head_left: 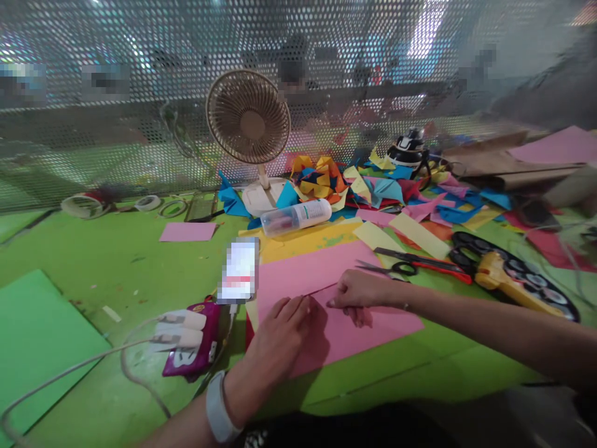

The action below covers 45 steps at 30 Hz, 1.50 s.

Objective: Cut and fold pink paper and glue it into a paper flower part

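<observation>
Pink paper point(373, 336) lies in front of me, with a dark fold or slit line running between my two hands. My left hand point(286, 326), wearing a pale wristband point(219, 406), rests on it with fingers laid flat. Just to the right, my right hand point(361, 294) is closed, thumb and forefinger pinched at the pink paper near that line; its other fingers curl underneath. Black-handled scissors point(405, 268) lie beyond my right wrist, beside a long dark tool with red on it point(443, 264).
A phone point(239, 270), a purple power bank or box with plugs point(198, 342) and cables are on the left. Behind stand a fan point(253, 124), a clear bottle point(298, 216) and heaped folded paper point(321, 177). Green paper point(46, 348) lies far left; a black-and-yellow tool point(508, 277) lies right.
</observation>
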Motion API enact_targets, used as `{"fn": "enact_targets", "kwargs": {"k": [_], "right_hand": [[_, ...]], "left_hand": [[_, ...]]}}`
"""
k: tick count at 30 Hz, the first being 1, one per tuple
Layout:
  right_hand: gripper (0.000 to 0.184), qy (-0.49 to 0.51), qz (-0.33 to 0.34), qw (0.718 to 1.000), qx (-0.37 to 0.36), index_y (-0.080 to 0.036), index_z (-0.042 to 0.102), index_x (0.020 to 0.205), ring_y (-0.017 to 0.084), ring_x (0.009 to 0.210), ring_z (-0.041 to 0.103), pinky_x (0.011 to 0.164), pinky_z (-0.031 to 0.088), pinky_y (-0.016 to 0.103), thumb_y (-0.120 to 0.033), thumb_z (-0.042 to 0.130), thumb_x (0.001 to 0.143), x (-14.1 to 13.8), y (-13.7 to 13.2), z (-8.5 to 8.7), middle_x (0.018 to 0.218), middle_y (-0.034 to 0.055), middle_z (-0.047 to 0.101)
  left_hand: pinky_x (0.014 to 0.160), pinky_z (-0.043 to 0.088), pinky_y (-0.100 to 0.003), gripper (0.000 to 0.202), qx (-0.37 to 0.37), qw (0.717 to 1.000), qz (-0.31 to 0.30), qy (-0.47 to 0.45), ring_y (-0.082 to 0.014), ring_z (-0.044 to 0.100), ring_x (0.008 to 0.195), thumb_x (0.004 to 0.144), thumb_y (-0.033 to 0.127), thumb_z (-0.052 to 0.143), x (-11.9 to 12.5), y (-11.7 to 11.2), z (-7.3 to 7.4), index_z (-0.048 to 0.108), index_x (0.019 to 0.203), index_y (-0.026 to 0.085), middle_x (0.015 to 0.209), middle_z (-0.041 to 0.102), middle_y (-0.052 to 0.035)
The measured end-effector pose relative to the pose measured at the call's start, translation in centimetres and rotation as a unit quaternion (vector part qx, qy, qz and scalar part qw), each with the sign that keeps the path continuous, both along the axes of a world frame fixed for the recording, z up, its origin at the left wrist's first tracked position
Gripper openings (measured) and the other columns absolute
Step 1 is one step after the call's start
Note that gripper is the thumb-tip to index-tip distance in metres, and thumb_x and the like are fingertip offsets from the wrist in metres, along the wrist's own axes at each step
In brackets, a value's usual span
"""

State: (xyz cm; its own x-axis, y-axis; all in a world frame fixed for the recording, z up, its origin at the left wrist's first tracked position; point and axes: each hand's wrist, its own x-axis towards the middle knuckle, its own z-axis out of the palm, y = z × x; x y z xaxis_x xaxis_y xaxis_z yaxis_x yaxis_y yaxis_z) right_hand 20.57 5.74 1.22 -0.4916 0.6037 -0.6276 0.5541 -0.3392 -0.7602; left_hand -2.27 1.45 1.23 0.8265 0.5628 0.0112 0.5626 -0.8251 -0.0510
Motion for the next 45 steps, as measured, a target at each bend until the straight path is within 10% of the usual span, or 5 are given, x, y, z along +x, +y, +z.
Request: {"fn": "enact_targets", "kwargs": {"k": [16, 45], "right_hand": [[0.033, -0.079, 0.064, 0.995, 0.006, -0.013, 0.058, 0.05, 0.013, 0.034, 0.059, 0.038, 0.044, 0.019, -0.034, 0.062, 0.075, -2.2, 1.1, 2.1, 0.042, 0.0024, 0.063], [0.03, 0.004, 0.033, 0.999, -0.024, -0.013, 0.056, 0.054, 0.013, 0.037, 0.059, 0.038, 0.045, 0.02, -0.032, 0.059, 0.077, 0.1, 0.5, 0.1, 0.045, 0.0018, 0.063]], "left_hand": [[0.097, 0.038, -0.036, 0.047, -0.033, 0.999, -0.023, -0.035, -0.0229, 0.044, 0.122, 0.085, 0.013, 0.048, -1.7, 0.0, 0.2, 0.044, 0.131, 0.022, 0.14, 0.044, -0.0073], [0.097, 0.039, -0.037, 0.048, -0.02, 0.999, -0.021, -0.031, -0.0236, 0.044, 0.124, 0.083, 0.008, 0.047, -1.7, 0.0, -0.2, 0.046, 0.129, 0.018, 0.141, 0.043, -0.0098]]}}
